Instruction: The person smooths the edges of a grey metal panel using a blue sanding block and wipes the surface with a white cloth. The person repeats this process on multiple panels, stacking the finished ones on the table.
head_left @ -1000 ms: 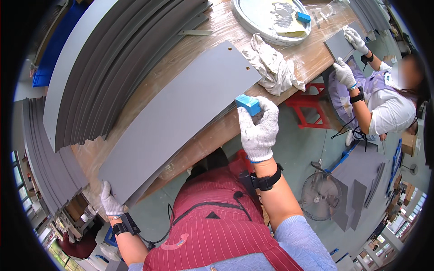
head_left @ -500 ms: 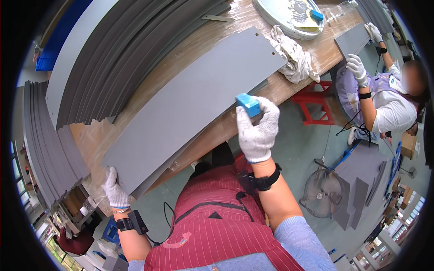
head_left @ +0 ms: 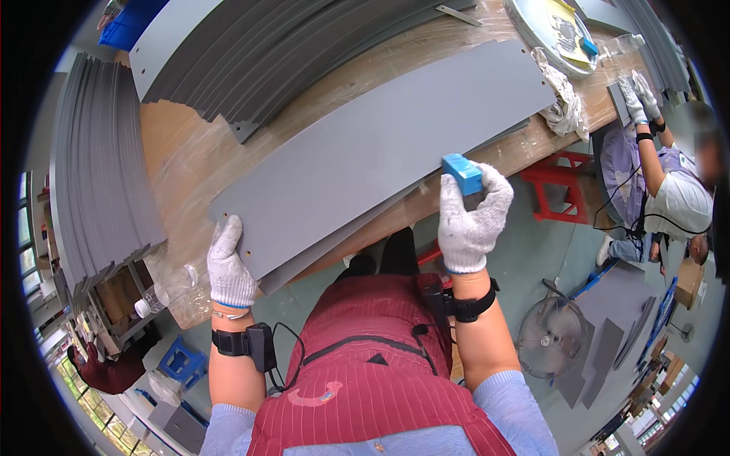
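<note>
Head view: right hand [head_left: 473,224] pinches a blue rectangular block [head_left: 462,175], presumably light, by its sides; left hand [head_left: 230,270], grip indeterminable, touches the drilled grey panel [head_left: 380,129] extending ahead of both hands, probably stiff, slick, best held by edges.

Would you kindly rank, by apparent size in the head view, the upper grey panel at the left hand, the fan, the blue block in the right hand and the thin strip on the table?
1. Upper grey panel
2. Fan
3. Blue block
4. Thin strip
The fan stands farther off.
</note>
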Available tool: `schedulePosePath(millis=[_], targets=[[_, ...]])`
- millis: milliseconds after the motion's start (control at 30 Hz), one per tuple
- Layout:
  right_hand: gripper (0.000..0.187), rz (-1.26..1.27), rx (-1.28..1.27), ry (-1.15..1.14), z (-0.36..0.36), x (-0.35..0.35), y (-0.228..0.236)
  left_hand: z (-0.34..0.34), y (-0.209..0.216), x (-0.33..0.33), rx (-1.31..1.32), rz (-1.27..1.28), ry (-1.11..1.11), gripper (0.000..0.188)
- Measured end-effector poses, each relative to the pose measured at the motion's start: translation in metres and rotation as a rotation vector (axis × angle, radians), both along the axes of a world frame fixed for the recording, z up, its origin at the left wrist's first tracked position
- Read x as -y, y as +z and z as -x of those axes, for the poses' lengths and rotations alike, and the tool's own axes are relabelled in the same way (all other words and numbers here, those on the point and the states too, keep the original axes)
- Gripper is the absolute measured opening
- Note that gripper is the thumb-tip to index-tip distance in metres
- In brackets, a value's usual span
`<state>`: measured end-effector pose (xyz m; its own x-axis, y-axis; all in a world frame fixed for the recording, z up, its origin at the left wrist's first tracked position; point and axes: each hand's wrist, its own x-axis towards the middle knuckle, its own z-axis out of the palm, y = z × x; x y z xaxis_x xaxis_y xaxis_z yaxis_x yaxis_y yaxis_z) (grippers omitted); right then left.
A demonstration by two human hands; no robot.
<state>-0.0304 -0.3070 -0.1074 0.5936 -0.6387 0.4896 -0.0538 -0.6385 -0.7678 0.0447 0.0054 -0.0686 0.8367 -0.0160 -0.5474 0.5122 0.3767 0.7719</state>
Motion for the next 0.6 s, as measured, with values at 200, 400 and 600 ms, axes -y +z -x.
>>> schedulePosePath(millis=[200,400,600], targets=[[0.05,-0.078,0.05,0.533,0.029,-0.105,0.011,-0.002,-0.006,-0.004,-0.01,0.086,-0.029,0.041],[0.041,-0.135,0.094,0.037,0.019,-0.068,0.006,-0.002,-0.004,-0.009,-0.021,0.281,-0.081,0.036],[0.042,-0.03,0.037,0.163,0.024,-0.104,0.006,0.005,-0.002,-0.006,-0.074,0.39,-0.117,0.035]])
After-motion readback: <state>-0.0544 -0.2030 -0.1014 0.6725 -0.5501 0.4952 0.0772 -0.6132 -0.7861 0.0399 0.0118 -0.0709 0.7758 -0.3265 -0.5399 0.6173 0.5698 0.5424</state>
